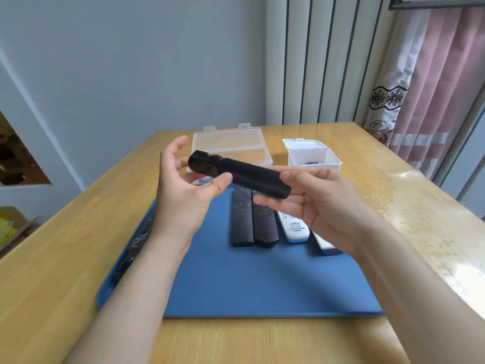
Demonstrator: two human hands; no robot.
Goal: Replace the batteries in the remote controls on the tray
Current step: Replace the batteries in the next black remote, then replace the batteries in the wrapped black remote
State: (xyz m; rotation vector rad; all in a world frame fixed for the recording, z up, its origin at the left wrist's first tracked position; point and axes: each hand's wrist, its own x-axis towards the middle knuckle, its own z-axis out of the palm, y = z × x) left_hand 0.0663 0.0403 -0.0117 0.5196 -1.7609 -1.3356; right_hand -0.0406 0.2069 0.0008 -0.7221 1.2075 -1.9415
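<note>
While right hand [315,206] grips one end | black remote [249,172]: slim, matte, tilted | left hand [183,195] spread

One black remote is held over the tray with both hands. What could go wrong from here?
The right hand holds the black remote by one end only, while the left hand just presses a thumb on it; a hard push might drop it onto the two black remotes below. The left forearm passes over a dark remote at the tray edge and could knock it off.
</note>
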